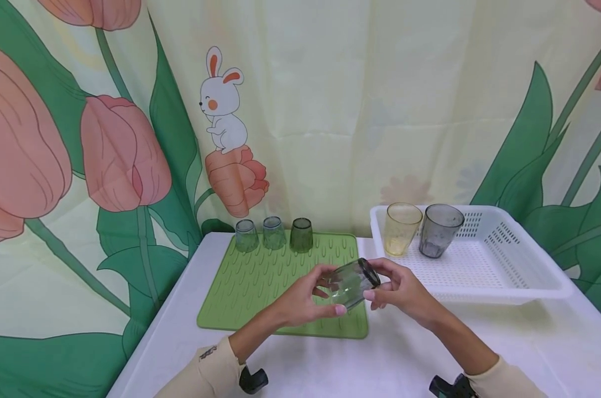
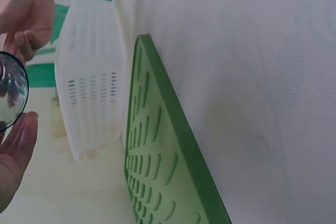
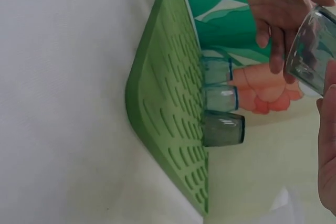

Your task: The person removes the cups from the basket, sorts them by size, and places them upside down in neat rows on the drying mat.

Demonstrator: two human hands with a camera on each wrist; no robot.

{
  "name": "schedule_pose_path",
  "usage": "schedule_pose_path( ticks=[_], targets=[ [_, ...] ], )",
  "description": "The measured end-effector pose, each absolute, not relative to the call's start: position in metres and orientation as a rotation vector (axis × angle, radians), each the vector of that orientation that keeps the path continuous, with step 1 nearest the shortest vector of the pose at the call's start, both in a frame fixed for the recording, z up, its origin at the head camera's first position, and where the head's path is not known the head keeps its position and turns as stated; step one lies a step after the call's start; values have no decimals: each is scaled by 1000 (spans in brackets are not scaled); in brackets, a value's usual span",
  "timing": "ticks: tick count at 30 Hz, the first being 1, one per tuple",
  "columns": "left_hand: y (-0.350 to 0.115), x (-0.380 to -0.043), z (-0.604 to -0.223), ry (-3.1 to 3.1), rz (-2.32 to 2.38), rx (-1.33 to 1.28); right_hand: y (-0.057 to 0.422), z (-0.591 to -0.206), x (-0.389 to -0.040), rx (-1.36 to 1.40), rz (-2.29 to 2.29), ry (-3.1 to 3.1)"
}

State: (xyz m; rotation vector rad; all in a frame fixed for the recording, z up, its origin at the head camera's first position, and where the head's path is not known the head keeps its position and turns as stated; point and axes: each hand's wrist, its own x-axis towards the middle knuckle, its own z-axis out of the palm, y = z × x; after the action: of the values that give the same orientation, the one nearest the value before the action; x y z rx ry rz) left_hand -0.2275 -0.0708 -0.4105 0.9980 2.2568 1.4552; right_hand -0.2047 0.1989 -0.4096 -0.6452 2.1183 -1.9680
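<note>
A clear grey-green drinking glass [image 1: 348,286] is held tilted above the green ridged mat [image 1: 260,298], its dark-ringed end up to the right. My left hand [image 1: 305,298] holds the paler lower end, thumb on the near side and fingers on the far side. At the dark end, my right hand [image 1: 397,290] pinches the glass between thumb and fingers. In the left wrist view the round end of the glass [image 2: 11,90] faces the camera. Along the mat's back edge stand three small tinted glasses: two bluish [image 1: 246,236] [image 1: 274,233] and one darker [image 1: 301,236].
To the right is a white perforated basket [image 1: 529,290]. An amber glass [image 1: 401,229] and a grey glass [image 1: 440,231] stand upright in its left part. Mat and basket lie on a white-covered table [image 1: 404,354], with a tulip-and-rabbit printed curtain [image 1: 325,110] behind.
</note>
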Motion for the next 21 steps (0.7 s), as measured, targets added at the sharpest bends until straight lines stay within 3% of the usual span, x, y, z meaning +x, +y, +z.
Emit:
schedule_pose_path(
  ticks=[21],
  targets=[
    [-92, -227, -421, 2343, 1412, 894, 162, -404, -218, -750, -1970, 2147]
  ],
)
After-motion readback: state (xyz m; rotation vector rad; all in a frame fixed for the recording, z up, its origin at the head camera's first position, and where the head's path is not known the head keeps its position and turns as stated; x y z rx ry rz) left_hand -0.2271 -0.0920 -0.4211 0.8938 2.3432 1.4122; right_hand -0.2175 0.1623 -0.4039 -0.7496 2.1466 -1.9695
